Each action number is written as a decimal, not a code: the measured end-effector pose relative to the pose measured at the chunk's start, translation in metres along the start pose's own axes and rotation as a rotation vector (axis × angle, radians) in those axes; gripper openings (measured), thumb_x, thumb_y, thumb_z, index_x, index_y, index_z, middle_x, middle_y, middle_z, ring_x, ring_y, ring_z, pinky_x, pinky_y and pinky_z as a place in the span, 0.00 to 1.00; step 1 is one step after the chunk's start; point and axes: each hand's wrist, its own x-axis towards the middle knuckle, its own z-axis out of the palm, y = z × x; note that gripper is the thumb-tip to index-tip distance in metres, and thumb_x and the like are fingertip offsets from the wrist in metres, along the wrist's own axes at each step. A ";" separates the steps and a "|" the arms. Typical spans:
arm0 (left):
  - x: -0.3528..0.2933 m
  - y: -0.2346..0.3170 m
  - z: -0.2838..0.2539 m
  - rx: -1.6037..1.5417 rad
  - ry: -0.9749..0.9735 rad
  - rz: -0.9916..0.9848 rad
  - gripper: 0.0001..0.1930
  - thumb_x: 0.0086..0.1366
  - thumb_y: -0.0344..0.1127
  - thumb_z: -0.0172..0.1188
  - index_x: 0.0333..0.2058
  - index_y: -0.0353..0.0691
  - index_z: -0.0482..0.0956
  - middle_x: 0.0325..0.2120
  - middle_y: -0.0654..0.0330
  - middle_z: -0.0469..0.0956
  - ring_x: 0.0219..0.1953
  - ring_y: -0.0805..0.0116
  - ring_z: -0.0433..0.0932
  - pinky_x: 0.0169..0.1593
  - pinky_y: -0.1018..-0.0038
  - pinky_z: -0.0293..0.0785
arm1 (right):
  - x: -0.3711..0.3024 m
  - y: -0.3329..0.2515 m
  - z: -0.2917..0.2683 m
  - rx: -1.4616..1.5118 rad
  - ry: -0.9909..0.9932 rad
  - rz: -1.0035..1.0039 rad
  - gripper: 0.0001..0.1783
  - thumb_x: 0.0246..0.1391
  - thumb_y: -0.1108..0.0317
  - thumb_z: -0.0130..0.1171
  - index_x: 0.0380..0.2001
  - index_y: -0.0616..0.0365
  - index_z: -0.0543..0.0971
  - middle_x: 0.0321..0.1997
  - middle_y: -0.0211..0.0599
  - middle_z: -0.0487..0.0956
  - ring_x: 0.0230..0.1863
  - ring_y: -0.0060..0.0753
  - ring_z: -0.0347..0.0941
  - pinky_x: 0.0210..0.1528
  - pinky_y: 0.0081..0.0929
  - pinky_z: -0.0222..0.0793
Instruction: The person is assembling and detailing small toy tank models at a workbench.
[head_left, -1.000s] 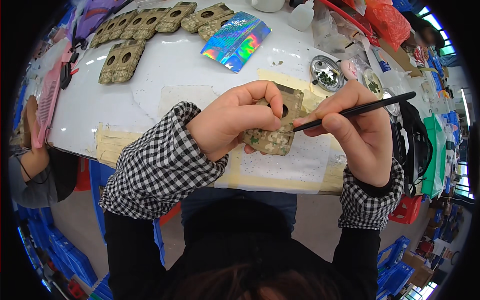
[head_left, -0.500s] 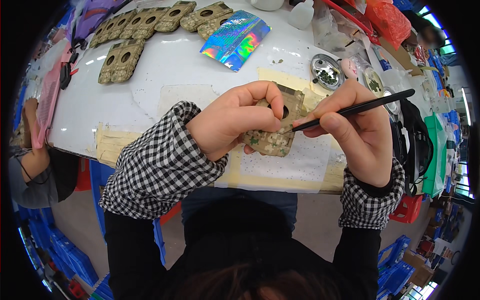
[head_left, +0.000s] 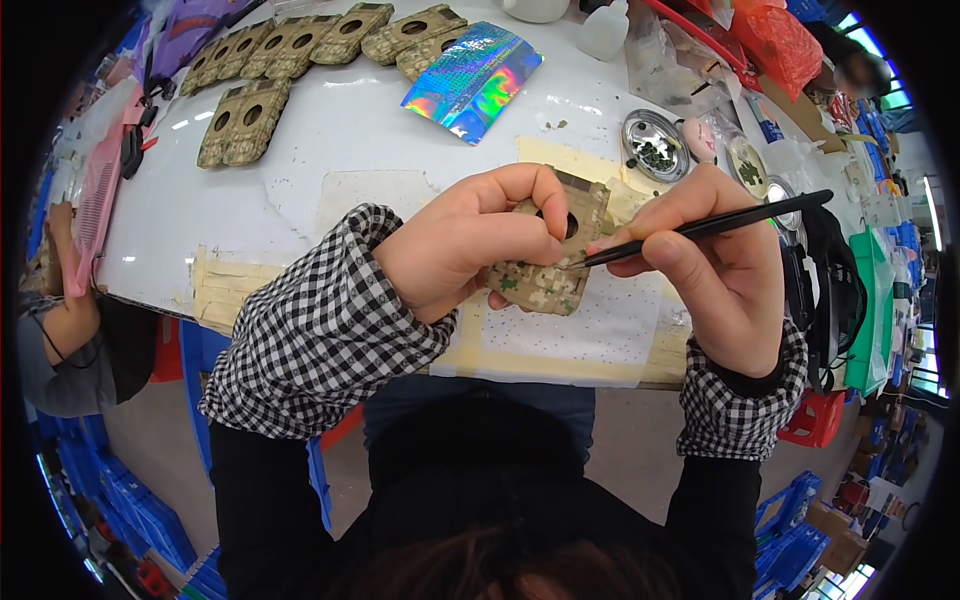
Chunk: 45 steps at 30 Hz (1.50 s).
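Shell (head_left: 540, 290): held in mid-scene, above the near part of the table (head_left: 310, 215), partly over the white sheet (head_left: 625, 340). Expect light weight and a stiff, probably moulded plastic body; matt finish, so unlikely to slip. Treat small raised details as fragile. Grip by the long side edges, clear of the round hole and the near patterned face.

Left hand (head_left: 475, 225): closed on the left edge of Shell, with thumb and forefinger bent toward the upper face and wrist to the near left. Right hand (head_left: 710, 265): narrow pen-style pinch on the black tool (head_left: 725, 217), sloping from far right to near left, tip at the face. Tip contact: cannot tell.
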 end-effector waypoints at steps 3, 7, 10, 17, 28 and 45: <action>0.000 -0.001 -0.002 -0.017 -0.015 -0.002 0.06 0.56 0.32 0.57 0.31 0.44 0.70 0.23 0.68 0.72 0.21 0.81 0.68 0.20 0.82 0.61 | 0.000 0.001 -0.001 -0.015 -0.009 -0.023 0.12 0.60 0.66 0.54 0.33 0.67 0.70 0.31 0.41 0.76 0.36 0.32 0.79 0.38 0.24 0.78; 0.002 -0.002 -0.004 -0.036 -0.034 0.003 0.06 0.56 0.31 0.57 0.31 0.43 0.69 0.23 0.68 0.72 0.20 0.81 0.67 0.20 0.82 0.61 | -0.001 0.002 -0.002 -0.038 -0.016 -0.041 0.12 0.60 0.67 0.54 0.34 0.67 0.69 0.31 0.43 0.77 0.36 0.33 0.79 0.38 0.24 0.78; 0.002 -0.002 -0.003 -0.040 -0.038 0.000 0.05 0.56 0.31 0.56 0.31 0.43 0.69 0.23 0.67 0.71 0.20 0.80 0.67 0.20 0.81 0.61 | -0.001 0.004 -0.002 -0.051 -0.014 -0.047 0.11 0.60 0.67 0.54 0.33 0.67 0.69 0.32 0.44 0.77 0.36 0.34 0.79 0.38 0.24 0.78; 0.000 0.002 -0.001 -0.059 -0.028 -0.027 0.06 0.56 0.30 0.56 0.31 0.43 0.69 0.23 0.67 0.71 0.20 0.79 0.68 0.19 0.81 0.61 | -0.004 0.008 0.002 0.021 0.035 -0.055 0.11 0.60 0.67 0.53 0.33 0.65 0.68 0.31 0.46 0.78 0.36 0.35 0.79 0.38 0.25 0.77; 0.001 0.000 -0.003 -0.056 -0.033 -0.021 0.06 0.56 0.30 0.56 0.31 0.43 0.69 0.22 0.67 0.71 0.20 0.79 0.68 0.20 0.81 0.60 | -0.005 0.010 0.003 -0.003 0.030 -0.050 0.11 0.60 0.66 0.53 0.34 0.63 0.67 0.32 0.50 0.79 0.35 0.33 0.79 0.38 0.24 0.75; 0.002 -0.001 -0.003 -0.054 -0.037 -0.013 0.05 0.56 0.30 0.56 0.31 0.44 0.69 0.22 0.68 0.71 0.19 0.79 0.68 0.20 0.81 0.61 | -0.006 0.011 0.008 0.075 0.090 -0.052 0.10 0.60 0.67 0.52 0.34 0.64 0.67 0.32 0.47 0.77 0.37 0.36 0.79 0.38 0.26 0.77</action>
